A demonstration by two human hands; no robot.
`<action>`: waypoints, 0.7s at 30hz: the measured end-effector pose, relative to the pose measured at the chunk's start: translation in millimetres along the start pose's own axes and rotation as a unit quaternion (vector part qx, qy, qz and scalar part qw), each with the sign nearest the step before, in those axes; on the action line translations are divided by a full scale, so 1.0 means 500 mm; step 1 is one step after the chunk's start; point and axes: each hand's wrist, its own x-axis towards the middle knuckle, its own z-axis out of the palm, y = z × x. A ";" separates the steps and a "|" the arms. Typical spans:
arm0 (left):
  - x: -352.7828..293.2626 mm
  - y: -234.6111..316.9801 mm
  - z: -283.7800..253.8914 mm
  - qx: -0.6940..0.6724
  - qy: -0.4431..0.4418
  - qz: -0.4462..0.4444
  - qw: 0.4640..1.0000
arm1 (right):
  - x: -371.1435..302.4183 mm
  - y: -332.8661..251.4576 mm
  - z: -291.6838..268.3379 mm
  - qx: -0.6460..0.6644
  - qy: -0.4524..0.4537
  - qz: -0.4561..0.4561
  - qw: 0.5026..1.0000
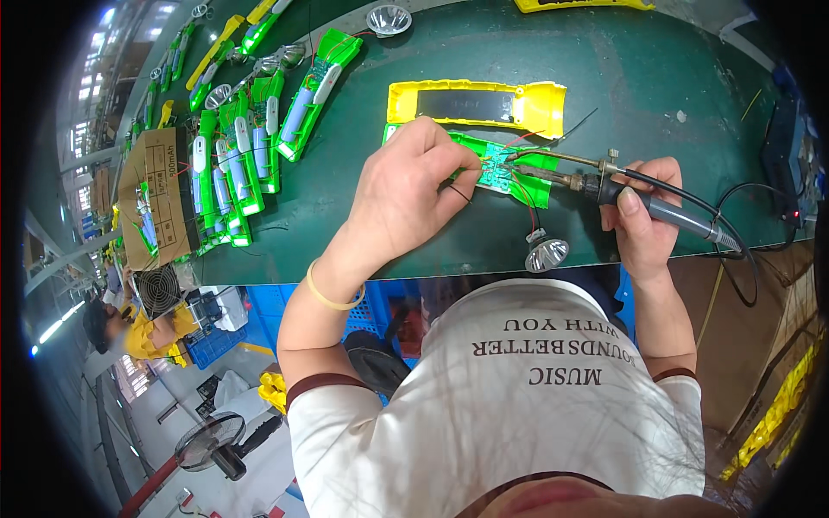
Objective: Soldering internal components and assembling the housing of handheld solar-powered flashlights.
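My right hand (pixel 646 211) grips a soldering iron (pixel 678 216) with a dark handle and a thin solder-feed tube along its top. The iron's tip reaches left to a small green circuit board (pixel 496 169) in a bright green flashlight housing half (pixel 534 188). At the board's left side my left hand (pixel 414 186) is closed in a pinch, with a thin dark wire at its fingertips; the hand covers much of the housing. Red wires run from the board toward a silver reflector lamp (pixel 546 252). Just beyond lies a yellow housing half (pixel 542 108) with a dark panel inside.
Several green housings (pixel 302 112) with blue cells and wires lie at the left, beside a cardboard piece (pixel 160 203). Another reflector (pixel 389 19) sits at the far edge. The iron's black cable (pixel 751 276) loops at the right. Left of me are a fan (pixel 211 442) and a person in yellow (pixel 160 332).
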 end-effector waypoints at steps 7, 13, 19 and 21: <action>0.015 0.016 -0.017 0.040 -0.005 0.047 0.998 | 0.000 -0.005 -0.006 0.006 0.004 -0.004 1.000; -0.042 0.047 -0.076 0.195 0.005 -0.082 0.977 | -0.002 -0.009 -0.011 0.018 0.025 0.005 0.999; -0.023 0.018 -0.037 -0.143 -0.024 -0.079 0.986 | -0.002 -0.013 -0.010 0.022 0.020 0.006 1.000; -0.014 0.016 -0.025 -0.013 -0.009 0.030 0.999 | -0.008 -0.019 -0.011 0.017 0.019 0.008 1.000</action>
